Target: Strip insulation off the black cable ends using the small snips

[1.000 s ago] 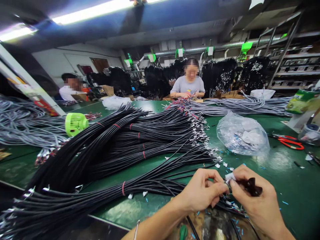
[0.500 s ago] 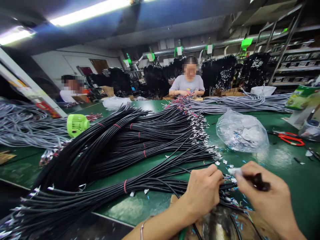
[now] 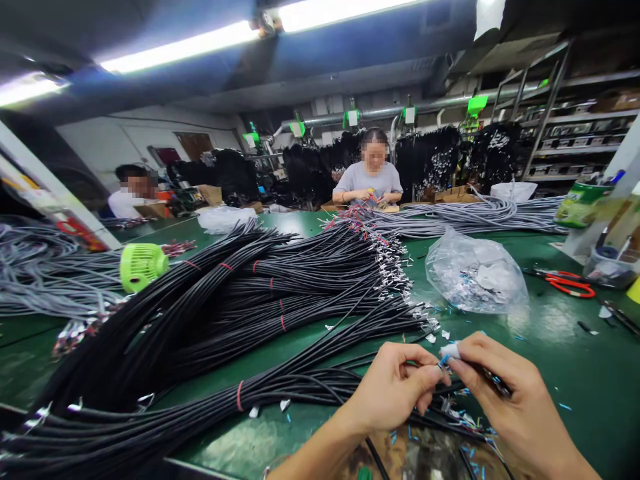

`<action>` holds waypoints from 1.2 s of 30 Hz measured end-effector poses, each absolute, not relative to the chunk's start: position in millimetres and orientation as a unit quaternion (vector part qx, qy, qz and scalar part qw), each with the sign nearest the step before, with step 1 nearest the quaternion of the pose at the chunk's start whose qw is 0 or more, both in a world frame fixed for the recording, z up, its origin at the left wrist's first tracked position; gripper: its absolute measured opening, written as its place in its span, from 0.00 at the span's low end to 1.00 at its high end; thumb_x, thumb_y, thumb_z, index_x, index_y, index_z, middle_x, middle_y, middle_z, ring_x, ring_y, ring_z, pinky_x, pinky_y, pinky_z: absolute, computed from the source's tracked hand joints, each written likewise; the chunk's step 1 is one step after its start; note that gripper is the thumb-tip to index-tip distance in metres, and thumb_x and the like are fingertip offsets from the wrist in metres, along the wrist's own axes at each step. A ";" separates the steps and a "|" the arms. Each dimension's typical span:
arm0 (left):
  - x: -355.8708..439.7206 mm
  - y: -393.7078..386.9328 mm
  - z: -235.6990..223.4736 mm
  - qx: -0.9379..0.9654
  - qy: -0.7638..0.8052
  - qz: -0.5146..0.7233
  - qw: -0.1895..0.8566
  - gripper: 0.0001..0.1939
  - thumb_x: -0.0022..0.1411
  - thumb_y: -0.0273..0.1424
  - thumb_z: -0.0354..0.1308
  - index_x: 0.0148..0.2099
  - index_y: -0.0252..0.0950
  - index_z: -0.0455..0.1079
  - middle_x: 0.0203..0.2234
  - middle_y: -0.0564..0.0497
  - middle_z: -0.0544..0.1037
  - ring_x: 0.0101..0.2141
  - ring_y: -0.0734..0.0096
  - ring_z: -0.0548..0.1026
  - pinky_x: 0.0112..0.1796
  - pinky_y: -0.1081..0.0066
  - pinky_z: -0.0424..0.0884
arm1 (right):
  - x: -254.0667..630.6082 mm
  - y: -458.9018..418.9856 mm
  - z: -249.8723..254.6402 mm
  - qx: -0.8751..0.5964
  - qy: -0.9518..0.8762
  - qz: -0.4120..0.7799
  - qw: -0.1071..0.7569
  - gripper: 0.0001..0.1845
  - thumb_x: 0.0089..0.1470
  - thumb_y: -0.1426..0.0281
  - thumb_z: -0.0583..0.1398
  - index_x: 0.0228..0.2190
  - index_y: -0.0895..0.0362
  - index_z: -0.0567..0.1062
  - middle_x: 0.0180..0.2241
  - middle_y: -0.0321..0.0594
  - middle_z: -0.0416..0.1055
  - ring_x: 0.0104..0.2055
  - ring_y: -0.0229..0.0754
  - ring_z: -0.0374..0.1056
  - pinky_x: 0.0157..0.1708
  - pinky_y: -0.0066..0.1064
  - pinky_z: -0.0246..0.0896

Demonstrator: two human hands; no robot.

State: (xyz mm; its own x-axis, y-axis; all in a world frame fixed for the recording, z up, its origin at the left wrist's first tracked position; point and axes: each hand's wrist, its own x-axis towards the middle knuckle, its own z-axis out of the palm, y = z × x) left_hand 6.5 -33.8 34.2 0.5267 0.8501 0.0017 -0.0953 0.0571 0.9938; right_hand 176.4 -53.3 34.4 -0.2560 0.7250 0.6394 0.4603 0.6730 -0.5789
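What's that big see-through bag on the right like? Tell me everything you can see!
The bag looks like thin, clear, wrinkly plastic. It sits slumped but puffy, rising to a peak near its left side. Through it show white pieces and small bluish bits, too tiny to name. It rests on the green table, beyond the right hand, and no hand touches it.

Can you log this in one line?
left hand: pinching blue wire; right hand: at same wire, dark object in palm; nearby: black cables, bag
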 end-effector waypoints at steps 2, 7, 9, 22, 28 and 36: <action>6.5 -36.0 34.8 0.601 0.339 0.361 0.627 0.18 0.56 0.42 0.58 0.28 0.30 0.69 0.13 0.57 0.63 0.13 0.82 0.58 0.17 0.78 0.52 | 177.4 -53.3 33.4 -0.379 -0.782 0.131 0.477 0.04 0.56 0.76 0.57 0.31 0.56 0.71 0.27 0.37 0.67 0.27 0.36 0.65 0.25 0.26 0.62; 10.5 -47.1 33.0 0.714 0.434 0.450 0.315 0.07 0.57 0.25 0.55 0.29 0.31 0.73 0.22 0.50 0.70 0.23 0.72 0.69 0.25 0.74 0.62 | 176.8 -54.7 30.5 -0.408 -0.767 0.097 0.485 0.04 0.55 0.75 0.57 0.29 0.55 0.70 0.24 0.34 0.65 0.23 0.35 0.63 0.22 0.25 0.59; 12.8 -51.3 31.6 0.740 0.438 0.463 0.217 0.07 0.56 0.22 0.54 0.30 0.31 0.73 0.22 0.49 0.71 0.25 0.70 0.69 0.26 0.73 0.61 | 175.8 -55.4 30.1 -0.415 -0.764 0.092 0.486 0.04 0.55 0.74 0.58 0.29 0.55 0.70 0.23 0.33 0.65 0.22 0.35 0.62 0.21 0.25 0.59; 5.1 -27.9 36.2 0.566 0.387 0.332 0.647 0.23 0.38 0.46 0.69 0.21 0.33 0.64 0.12 0.56 0.66 0.15 0.77 0.65 0.18 0.76 0.58 | 174.0 -51.6 21.9 -0.481 -0.630 0.385 0.473 0.12 0.51 0.61 0.60 0.27 0.58 0.73 0.17 0.30 0.58 0.17 0.32 0.52 0.16 0.25 0.48; 2.3 -37.9 36.4 0.745 0.359 0.497 0.263 0.11 0.52 0.27 0.63 0.20 0.32 0.67 0.17 0.53 0.67 0.20 0.77 0.62 0.22 0.75 0.54 | 167.9 -50.1 30.1 -0.459 -0.462 0.607 0.455 0.24 0.41 0.50 0.65 0.23 0.57 0.65 0.14 0.21 0.45 0.16 0.26 0.36 0.16 0.21 0.32; -0.2 -46.0 31.8 0.789 0.345 0.508 0.015 0.12 0.57 0.19 0.54 0.22 0.33 0.68 0.15 0.54 0.64 0.18 0.77 0.61 0.21 0.74 0.54 | 166.7 -56.7 22.2 -0.452 -0.699 0.334 0.442 0.19 0.54 0.58 0.58 0.19 0.57 0.68 0.17 0.30 0.59 0.20 0.33 0.55 0.19 0.23 0.53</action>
